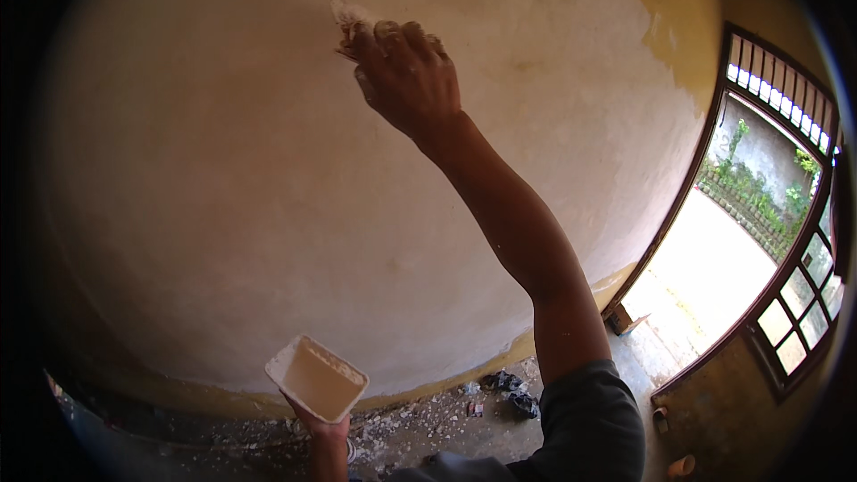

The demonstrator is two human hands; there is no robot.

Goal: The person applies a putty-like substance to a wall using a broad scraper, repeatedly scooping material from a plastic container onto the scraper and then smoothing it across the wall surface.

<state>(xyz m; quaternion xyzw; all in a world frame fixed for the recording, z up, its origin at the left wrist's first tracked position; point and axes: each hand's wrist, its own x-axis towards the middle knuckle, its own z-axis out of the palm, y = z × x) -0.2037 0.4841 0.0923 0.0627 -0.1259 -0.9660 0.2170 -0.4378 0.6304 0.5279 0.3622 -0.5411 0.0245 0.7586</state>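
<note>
Raised high against the wall (268, 170), my right hand (409, 76) is closed round a small putty-smeared tool (348, 22). Whitish filler coats its far end, which is at the wall surface; the fingers cover most of it and motion blurs it, so its exact kind is unclear. Low in front of me, my left hand (332, 431) grips a white rectangular tub (360, 381) from below, tilted toward me. Pale cream filler lies inside, and dried smears crust the rim. The tub hides most of the left fingers.
Yellow paint (665, 27) borders the whitish wall coating. An open doorway (714, 232) with a dark frame stands to the right, leading to a bright yard. White flecks and black plastic bags (522, 403) lie on the floor along the wall. A paned window (794, 321) adjoins the doorway.
</note>
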